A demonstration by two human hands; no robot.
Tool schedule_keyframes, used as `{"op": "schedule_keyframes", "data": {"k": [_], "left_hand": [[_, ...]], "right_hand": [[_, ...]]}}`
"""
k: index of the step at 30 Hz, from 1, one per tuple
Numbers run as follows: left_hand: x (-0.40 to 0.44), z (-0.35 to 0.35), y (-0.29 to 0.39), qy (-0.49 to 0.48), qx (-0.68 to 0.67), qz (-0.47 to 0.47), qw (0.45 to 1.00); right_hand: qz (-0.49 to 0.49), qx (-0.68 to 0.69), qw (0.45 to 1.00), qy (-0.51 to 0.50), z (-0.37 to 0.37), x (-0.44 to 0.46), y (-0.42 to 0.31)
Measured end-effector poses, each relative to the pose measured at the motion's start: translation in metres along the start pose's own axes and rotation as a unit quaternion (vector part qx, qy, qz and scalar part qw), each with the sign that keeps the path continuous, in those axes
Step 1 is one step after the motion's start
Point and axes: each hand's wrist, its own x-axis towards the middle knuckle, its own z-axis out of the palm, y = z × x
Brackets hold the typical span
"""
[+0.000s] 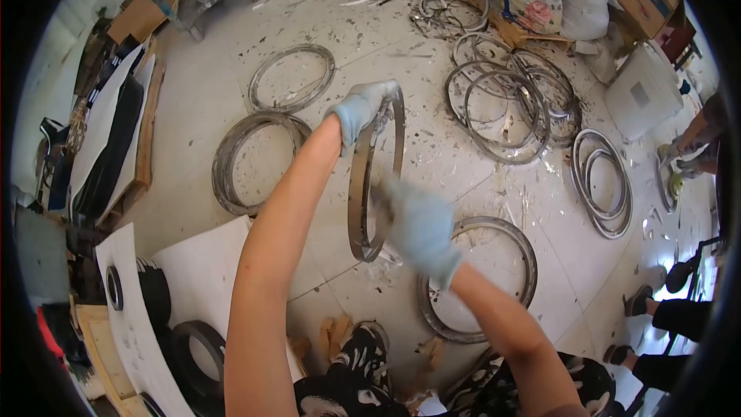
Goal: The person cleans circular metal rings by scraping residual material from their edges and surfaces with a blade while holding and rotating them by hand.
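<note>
Left forearm closest, our left hand grips the top of an upright ring over the floor, our right hand's too blurry to call, so that one looks mid-job, and we can't tell which other rings are finished.

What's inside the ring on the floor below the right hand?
Pale floor shows inside the ring. The gloved right hand and its forearm cover parts of the rim and opening, so whatever lies directly beneath them can't be seen.
</note>
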Motion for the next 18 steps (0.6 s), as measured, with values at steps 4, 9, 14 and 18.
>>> {"op": "schedule_keyframes", "data": {"k": [4, 9, 14, 18], "left_hand": [[0.014, -0.001, -0.013, 0.002, 0.007, -0.002, 1.000], [0.010, 0.003, -0.001, 0.005, -0.011, -0.018, 1.000], [0.035, -0.002, -0.016, 0.035, 0.027, 0.037, 0.998], [0.023, 0.001, -0.009, -0.020, -0.050, -0.063, 0.997]], "right_hand": [[0.050, -0.018, 0.998, -0.032, 0.005, 0.000, -0.004], [-0.015, -0.040, 0.999, 0.010, 0.001, -0.008, 0.001], [0.007, -0.044, 0.999, -0.032, -0.003, -0.017, -0.009], [-0.006, -0.034, 0.999, 0.021, -0.008, 0.006, 0.009]]}}
